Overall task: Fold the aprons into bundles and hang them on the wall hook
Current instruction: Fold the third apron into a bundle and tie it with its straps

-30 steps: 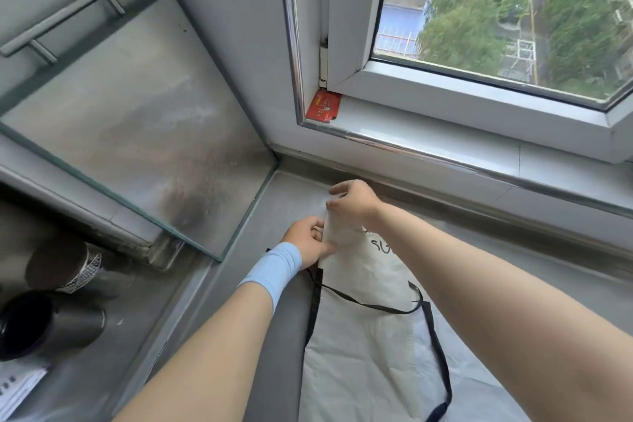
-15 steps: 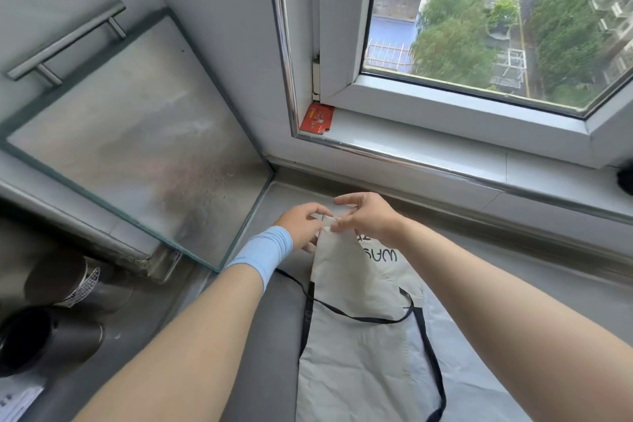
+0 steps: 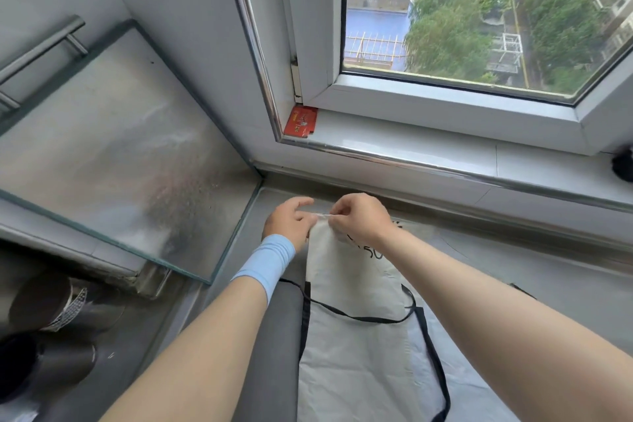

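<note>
Fingers point(image 3: 337, 216) of right hand point(image 3: 363, 220) have curled — pinching apron point(image 3: 342, 284) edge.

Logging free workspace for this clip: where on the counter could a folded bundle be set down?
Free: the counter right of the apron, under the window sill; a narrow strip between apron and glass panel. Crowded: left hand and right hand at the apron's top; dark canisters lower left.

On the worktop point(image 3: 534, 271) at lower centre, apron point(image 3: 359, 336) with top edge pinched by left hand point(image 3: 289, 223) and right hand point(image 3: 359, 219) mid-frame; glass panel point(image 3: 120, 164) to their left, two cylinders point(image 3: 65, 305) at lower left, window sill point(image 3: 411, 151) behind, packet point(image 3: 300, 122) in its left corner.
</note>
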A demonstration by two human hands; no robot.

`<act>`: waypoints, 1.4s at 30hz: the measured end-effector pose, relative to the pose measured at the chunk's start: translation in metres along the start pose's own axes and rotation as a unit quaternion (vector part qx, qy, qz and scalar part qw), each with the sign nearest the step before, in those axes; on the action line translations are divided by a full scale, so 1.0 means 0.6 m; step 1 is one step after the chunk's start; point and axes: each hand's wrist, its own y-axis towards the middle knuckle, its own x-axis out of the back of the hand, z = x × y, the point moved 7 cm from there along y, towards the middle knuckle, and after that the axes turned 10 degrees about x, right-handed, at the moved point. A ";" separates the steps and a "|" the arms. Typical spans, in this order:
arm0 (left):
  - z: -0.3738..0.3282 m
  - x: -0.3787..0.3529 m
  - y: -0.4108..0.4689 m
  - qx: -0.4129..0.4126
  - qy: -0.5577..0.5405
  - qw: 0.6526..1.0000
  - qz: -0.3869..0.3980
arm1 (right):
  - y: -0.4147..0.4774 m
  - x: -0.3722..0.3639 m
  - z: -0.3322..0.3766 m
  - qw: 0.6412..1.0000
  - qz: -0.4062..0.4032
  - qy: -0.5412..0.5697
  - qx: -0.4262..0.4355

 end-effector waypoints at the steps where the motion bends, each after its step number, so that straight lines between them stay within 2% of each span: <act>1: -0.003 0.004 -0.007 -0.014 0.031 0.999 -0.028 | -0.001 -0.002 -0.001 0.999 -0.014 -0.034 0.014; 3: -0.007 0.007 -0.020 -0.054 0.104 0.991 -0.070 | -0.012 -0.013 0.003 0.994 -0.032 -0.080 0.061; 5: -0.001 -0.002 -0.032 -0.080 0.183 0.977 -0.067 | -0.036 -0.027 0.009 0.991 -0.018 -0.093 0.097; 8: 0.027 -0.045 -0.061 -0.073 0.276 0.957 0.054 | -0.094 -0.064 -0.005 0.982 0.106 -0.118 0.103; 10: 0.049 -0.077 -0.085 -0.063 0.329 0.933 0.134 | -0.135 -0.086 -0.024 0.960 0.194 -0.174 0.105; 13: 0.076 -0.114 -0.113 -0.073 0.411 0.889 0.189 | -0.170 -0.106 -0.047 0.928 0.248 -0.256 0.110; 15: 0.085 -0.126 -0.121 -0.074 0.441 0.872 0.198 | -0.169 -0.102 -0.051 0.928 0.232 -0.270 0.113; 17: 0.084 -0.127 -0.119 -0.063 0.473 0.857 0.193 | -0.160 -0.083 -0.053 0.944 0.189 -0.253 0.096; 19: 0.071 -0.120 -0.100 -0.051 0.463 0.868 0.173 | -0.146 -0.048 -0.054 0.962 0.115 -0.238 0.074; 22: 0.033 -0.080 -0.052 -0.026 0.312 0.945 0.099 | -0.121 0.011 -0.057 0.963 0.005 -0.267 0.046; 24: -0.009 -0.033 -0.027 -0.048 0.184 0.982 -0.023 | -0.101 0.042 -0.068 0.974 -0.028 -0.225 -0.010; 26: -0.040 0.001 -0.022 -0.076 0.071 0.988 -0.111 | -0.076 0.057 -0.079 0.986 -0.038 -0.152 -0.053; 28: -0.056 0.007 -0.020 -0.100 0.031 0.985 -0.139 | -0.046 0.068 -0.083 0.991 -0.049 -0.107 -0.059; 31: -0.057 -0.020 -0.012 -0.153 0.114 0.973 -0.132 | -0.011 0.069 -0.092 0.994 -0.055 -0.074 -0.052; 34: -0.025 -0.081 0.010 -0.145 0.263 0.954 -0.019 | 0.012 0.038 -0.109 0.997 0.013 -0.058 -0.042; 37: 0.025 -0.117 0.016 -0.087 0.397 0.910 0.085 | 0.014 0.025 -0.121 0.997 0.032 -0.063 -0.020; 42: 0.033 -0.122 0.006 -0.079 0.436 0.893 0.077 | -0.019 0.025 -0.113 0.989 -0.013 -0.129 0.078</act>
